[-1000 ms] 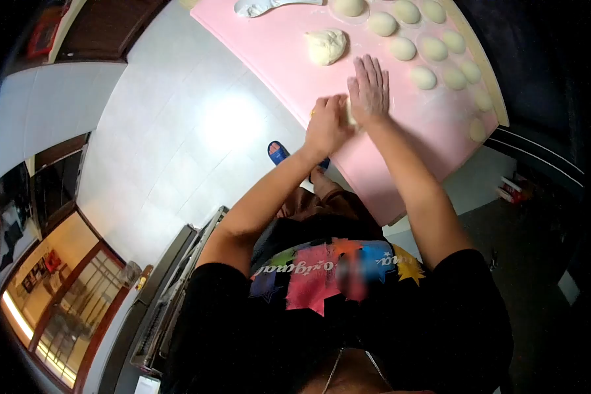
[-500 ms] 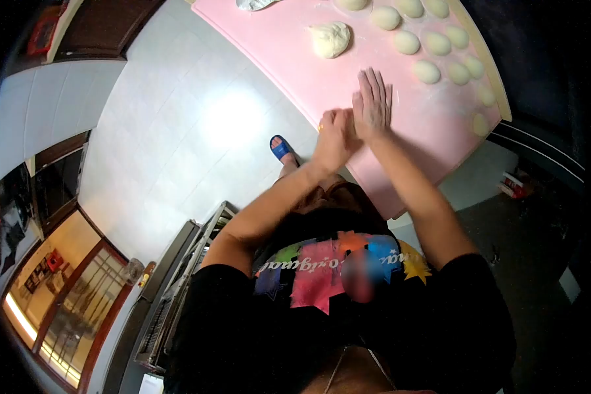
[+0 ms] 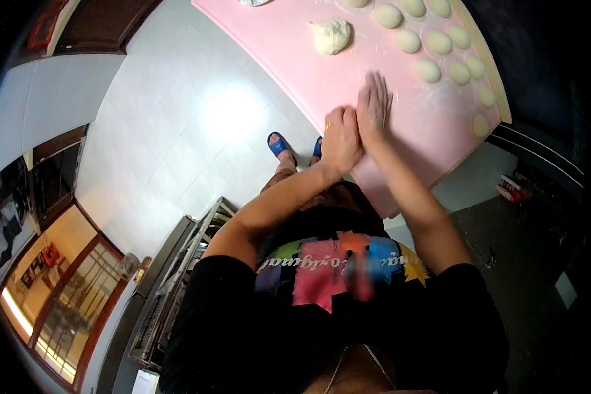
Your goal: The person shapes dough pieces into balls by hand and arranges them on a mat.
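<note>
My left hand [image 3: 341, 136], with a ring on one finger, has its fingers curled over at the near part of the pink mat [image 3: 289, 49]. Against it, on the right, my right hand [image 3: 374, 113] is stretched out flat with its fingers extended and slightly blurred. Whatever lies between or under the two hands is hidden. Beyond them sits a rough lump of white dough [image 3: 331, 36]. Several smooth round dough pieces [image 3: 428, 71] lie at the upper right of the mat, near its pale edge.
A piece of a silvery utensil [image 3: 252, 2] shows at the top edge. Flour dusts the mat on the right. Below the mat's left edge are the tiled floor [image 3: 184, 125] and blue slippers [image 3: 278, 143]. A metal rack [image 3: 171, 289] stands at the lower left.
Both hands have moved slightly down and stay side by side. The pale dough visible between them a second ago is now covered. The view has shifted a little, showing less of the utensil.
</note>
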Motion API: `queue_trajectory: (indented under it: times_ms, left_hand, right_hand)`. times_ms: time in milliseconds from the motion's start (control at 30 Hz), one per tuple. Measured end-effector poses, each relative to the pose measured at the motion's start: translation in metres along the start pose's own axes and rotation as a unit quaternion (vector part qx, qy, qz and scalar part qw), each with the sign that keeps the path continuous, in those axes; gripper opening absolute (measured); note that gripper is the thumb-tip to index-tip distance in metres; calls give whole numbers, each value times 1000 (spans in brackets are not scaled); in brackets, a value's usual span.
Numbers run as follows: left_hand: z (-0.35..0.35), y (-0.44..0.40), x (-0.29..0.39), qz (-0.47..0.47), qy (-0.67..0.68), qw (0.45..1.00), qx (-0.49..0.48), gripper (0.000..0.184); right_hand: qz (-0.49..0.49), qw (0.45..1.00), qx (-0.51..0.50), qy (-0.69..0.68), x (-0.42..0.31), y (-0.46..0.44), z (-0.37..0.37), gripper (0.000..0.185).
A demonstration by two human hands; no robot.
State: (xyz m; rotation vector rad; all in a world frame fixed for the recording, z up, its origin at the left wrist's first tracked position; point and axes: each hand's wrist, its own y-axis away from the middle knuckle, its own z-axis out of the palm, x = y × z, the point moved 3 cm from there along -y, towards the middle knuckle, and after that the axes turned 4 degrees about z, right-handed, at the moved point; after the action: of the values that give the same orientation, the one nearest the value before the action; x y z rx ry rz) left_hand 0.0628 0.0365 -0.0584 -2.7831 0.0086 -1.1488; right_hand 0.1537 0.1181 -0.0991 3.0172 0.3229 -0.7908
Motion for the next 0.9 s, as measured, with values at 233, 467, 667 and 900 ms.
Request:
queue_trajectory:
  times_ms: [233,467,667,900]
  left_hand:
    - [-34,-20,-23,-90,179,978,-59,73]
    - [-29,-76,-13,-214,119,961,-128,68]
    - [-4,9,-2,-31,64,997,-20,82]
    - [-33,-41,-31,-110,161,978,-77,71]
  right_hand:
    - [-110,989,22,94,-13,-39,-12,55]
    - [-170,974,14,148,-13,-91,5,62]
    - [12,997,13,76,14,6,11,54]
    - [-114,990,16,86,-6,-61,1,55]
